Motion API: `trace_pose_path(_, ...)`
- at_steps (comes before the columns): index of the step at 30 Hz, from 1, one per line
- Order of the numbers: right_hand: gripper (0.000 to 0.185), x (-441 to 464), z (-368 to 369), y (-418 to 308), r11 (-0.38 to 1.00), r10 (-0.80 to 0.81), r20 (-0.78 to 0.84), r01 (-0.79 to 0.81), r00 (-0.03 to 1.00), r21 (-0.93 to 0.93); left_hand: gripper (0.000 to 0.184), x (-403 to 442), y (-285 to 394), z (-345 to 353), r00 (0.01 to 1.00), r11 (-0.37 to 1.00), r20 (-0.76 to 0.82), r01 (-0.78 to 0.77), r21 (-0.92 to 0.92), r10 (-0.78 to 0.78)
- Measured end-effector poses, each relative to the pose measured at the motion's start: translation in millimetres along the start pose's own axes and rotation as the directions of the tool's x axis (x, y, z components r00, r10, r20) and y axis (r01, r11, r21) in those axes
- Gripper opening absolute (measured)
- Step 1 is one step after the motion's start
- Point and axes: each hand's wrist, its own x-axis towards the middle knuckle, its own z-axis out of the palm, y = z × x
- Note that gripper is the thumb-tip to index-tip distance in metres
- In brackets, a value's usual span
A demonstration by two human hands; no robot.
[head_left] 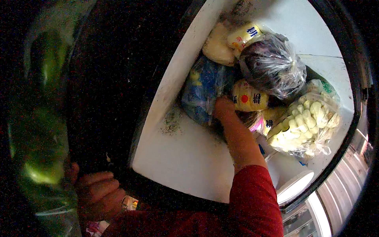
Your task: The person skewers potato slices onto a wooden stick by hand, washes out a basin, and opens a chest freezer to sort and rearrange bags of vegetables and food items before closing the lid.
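My right hand, at the end of a red sleeve, reaches into a white-walled compartment. Its fingers are hidden among a dark blue plastic bag and a yellow can with printed characters. At the lower left, my left hand has curled fingers closed on a clear plastic bag of green vegetables, which hangs very near the camera. Beside the right hand lie another yellow can, a clear bag with something dark purple, and a knotted bag of pale yellow, kernel-like pieces.
A pale wrapped lump sits against the compartment wall. A white round container stands near the lower right rim. Dark specks dot the white surface. A black edge borders the compartment; ribbed pale panels show outside.
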Motion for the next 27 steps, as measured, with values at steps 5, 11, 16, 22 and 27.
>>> trace_pose_path(5,0.041,-12.7,-30.5,10.9,0.998,0.022,0.025,-0.02,0.999,-0.054,0.019,0.4,-5.3,9.5,0.997,0.995,-0.073,-0.032,-0.096,0.026)
trace_pose_path(11,0.043,-53.1,-117.7,-0.4,0.996,0.059,-0.016,-0.058,0.998,0.063,0.025,-14.5,-6.8,59.2,0.955,0.904,-0.268,0.002,-0.427,-0.128)
trace_pose_path(16,0.044,-73.7,-152.1,-20.2,0.995,-0.023,-0.242,0.047,0.97,0.092,0.032,-10.0,-6.4,52.2,0.957,0.903,-0.278,-0.047,-0.426,-0.082)
trace_pose_path(22,0.043,-72.5,-139.5,-16.7,0.991,-0.063,-0.253,0.09,0.965,0.097,0.031,-4.4,-18.6,59.7,0.935,0.915,-0.354,-0.143,-0.378,0.0)
trace_pose_path(27,0.057,-83.8,-82.8,-10.9,0.972,0.003,-0.351,0.08,0.937,0.222,0.03,0.8,-21.1,60.8,0.921,0.92,-0.384,-0.21,-0.329,0.073)
